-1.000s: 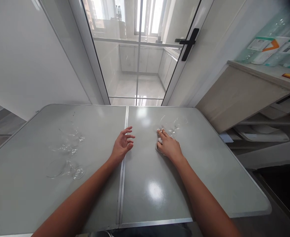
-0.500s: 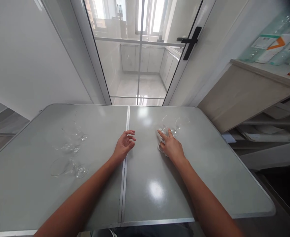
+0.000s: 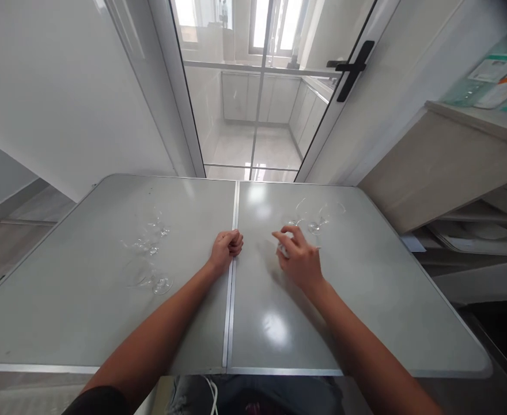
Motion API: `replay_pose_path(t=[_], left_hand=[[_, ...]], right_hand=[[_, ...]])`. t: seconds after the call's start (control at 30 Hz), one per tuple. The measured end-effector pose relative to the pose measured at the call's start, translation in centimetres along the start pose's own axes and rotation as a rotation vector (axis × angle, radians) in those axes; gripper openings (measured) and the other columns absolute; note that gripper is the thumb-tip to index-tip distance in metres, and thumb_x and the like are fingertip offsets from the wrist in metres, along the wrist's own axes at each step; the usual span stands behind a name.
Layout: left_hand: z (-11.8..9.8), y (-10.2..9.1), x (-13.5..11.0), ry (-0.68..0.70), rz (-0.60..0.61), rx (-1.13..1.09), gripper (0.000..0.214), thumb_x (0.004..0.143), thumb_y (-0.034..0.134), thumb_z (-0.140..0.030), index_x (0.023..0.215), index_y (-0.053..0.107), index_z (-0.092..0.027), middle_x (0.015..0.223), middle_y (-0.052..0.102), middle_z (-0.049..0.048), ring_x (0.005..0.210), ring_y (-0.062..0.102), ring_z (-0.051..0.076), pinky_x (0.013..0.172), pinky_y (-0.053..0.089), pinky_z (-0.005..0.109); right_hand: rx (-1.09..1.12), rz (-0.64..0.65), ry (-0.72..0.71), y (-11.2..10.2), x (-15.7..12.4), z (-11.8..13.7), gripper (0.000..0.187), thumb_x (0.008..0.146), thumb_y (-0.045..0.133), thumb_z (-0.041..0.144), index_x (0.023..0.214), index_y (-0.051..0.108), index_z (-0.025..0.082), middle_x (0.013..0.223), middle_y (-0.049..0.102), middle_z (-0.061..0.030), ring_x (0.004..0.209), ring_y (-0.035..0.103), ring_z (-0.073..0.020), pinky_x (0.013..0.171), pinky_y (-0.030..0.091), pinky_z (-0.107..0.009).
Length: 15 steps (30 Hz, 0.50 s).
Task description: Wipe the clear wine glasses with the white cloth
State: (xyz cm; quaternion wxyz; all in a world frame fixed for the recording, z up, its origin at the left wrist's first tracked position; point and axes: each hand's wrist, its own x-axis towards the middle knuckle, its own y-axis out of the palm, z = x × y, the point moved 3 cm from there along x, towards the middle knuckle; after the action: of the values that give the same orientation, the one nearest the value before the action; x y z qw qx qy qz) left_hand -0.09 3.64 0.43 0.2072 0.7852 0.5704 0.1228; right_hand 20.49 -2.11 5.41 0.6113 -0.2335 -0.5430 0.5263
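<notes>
My left hand [image 3: 227, 249] is closed in a fist by the metal seam of the table, with nothing visible in it. Raised a little over the right half, my right hand [image 3: 299, 256] has its fingers curled around a small whitish cloth [image 3: 283, 249], mostly hidden by the hand. Just beyond it, clear stemmed glasses [image 3: 314, 227] lie on the tabletop, partly covered by the fingers. On the left half more clear stemmed glasses lie in a column; the nearest glass [image 3: 162, 285] shows its round foot.
The grey-green folding table [image 3: 193, 328] has a metal rim. Behind it stands a glass door with a black handle [image 3: 352, 70]. A wooden shelf [image 3: 426, 155] with plastic-wrapped bottles [image 3: 495, 80] borders the right side. A white cable [image 3: 214, 395] hangs below the front edge.
My right hand has lifted off the tabletop and gathered the cloth, which lay under its fingers. My left hand has closed from loosely open into a fist. The view has shifted slightly.
</notes>
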Motion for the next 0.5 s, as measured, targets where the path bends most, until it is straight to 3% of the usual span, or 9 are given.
replay_pose_path(t=[0.13, 0.27, 0.33, 0.43, 0.5], left_hand=[[0.3, -0.1, 0.0, -0.026, 0.013, -0.045, 0.055, 0.084, 0.066, -0.045, 0.058, 0.023, -0.021, 0.056, 0.018, -0.0089, 0.046, 0.015, 0.004, 0.044, 0.011, 0.023], [0.5, -0.2, 0.2, -0.055, 0.025, -0.072, 0.056, 0.082, 0.068, -0.045, 0.057, 0.023, -0.022, 0.053, 0.018, -0.0092, 0.044, 0.015, 0.004, 0.043, 0.009, 0.023], [0.4, -0.4, 0.2, -0.057, 0.026, -0.076, 0.056, 0.082, 0.067, -0.044, 0.057, 0.022, -0.022, 0.053, 0.018, -0.0091, 0.044, 0.015, 0.004, 0.044, 0.01, 0.023], [0.1, -0.6, 0.2, -0.065, 0.024, -0.085, 0.056, 0.082, 0.067, -0.042, 0.058, 0.021, -0.022, 0.055, 0.017, -0.0091, 0.045, 0.014, 0.005, 0.044, 0.011, 0.023], [-0.1, -0.7, 0.1, -0.059, 0.031, -0.083, 0.054, 0.084, 0.065, -0.041, 0.058, 0.022, -0.022, 0.055, 0.016, -0.0089, 0.045, 0.015, 0.005, 0.044, 0.012, 0.023]], right_hand=[[0.253, 0.134, -0.213, -0.2, -1.2, 5.4, 0.05, 0.081, 0.058, 0.012, 0.129, 0.063, 0.025, 0.122, 0.069, -0.005, 0.089, 0.069, -0.0165, 0.067, 0.048, -0.024], [0.394, 0.283, -0.405, -1.0, -1.6, 12.6, 0.058, 0.084, 0.059, 0.019, 0.141, 0.053, 0.028, 0.103, 0.072, -0.0024, 0.079, 0.067, -0.0181, 0.063, 0.048, -0.028], [0.39, 0.313, -0.458, -1.0, -1.0, 16.3, 0.066, 0.089, 0.056, 0.024, 0.152, 0.038, 0.03, 0.101, 0.072, -0.0036, 0.078, 0.066, -0.0205, 0.058, 0.046, -0.031], [0.313, 0.292, -0.522, 0.4, 0.3, 20.9, 0.072, 0.093, 0.055, 0.031, 0.158, 0.025, 0.033, 0.087, 0.071, -0.0027, 0.054, 0.055, -0.0205, 0.045, 0.036, -0.034], [0.271, 0.272, -0.528, 2.1, 1.2, 22.8, 0.065, 0.094, 0.055, 0.036, 0.154, 0.032, 0.036, 0.082, 0.069, -0.001, 0.047, 0.049, -0.0185, 0.043, 0.033, -0.034]])
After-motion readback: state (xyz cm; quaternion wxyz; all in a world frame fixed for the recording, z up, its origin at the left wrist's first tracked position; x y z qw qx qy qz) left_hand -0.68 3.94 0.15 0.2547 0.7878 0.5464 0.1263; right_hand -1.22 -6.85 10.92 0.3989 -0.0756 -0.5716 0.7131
